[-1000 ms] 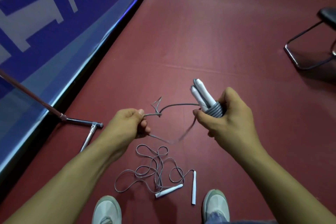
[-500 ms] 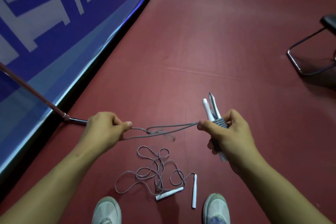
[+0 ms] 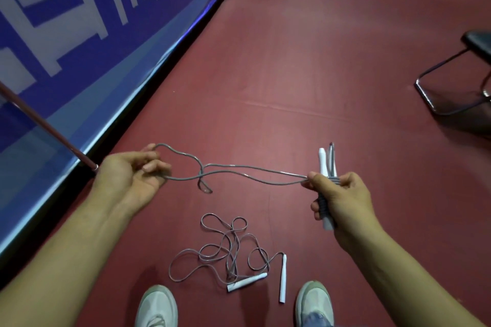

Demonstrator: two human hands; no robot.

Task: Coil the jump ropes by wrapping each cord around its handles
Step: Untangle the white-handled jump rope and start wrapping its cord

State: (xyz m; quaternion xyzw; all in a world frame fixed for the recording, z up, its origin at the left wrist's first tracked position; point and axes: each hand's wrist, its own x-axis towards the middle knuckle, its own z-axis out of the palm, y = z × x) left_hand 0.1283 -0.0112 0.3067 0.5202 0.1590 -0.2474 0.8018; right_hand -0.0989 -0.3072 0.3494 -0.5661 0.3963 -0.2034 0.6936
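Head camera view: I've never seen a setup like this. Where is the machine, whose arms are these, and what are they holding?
There is no machine here. A person wears a camera on the head, so this single picture looks forward and down at their own arms. The right hand grips a pair of white handles held together, with grey cord already wound around them. The left hand holds a loop of the remaining cord, which stretches between the two hands. On the red floor, between the person's shoes, a second jump rope lies in a loose tangle, not yet coiled. A blue banner runs along the left, and a chair stands at the far right.
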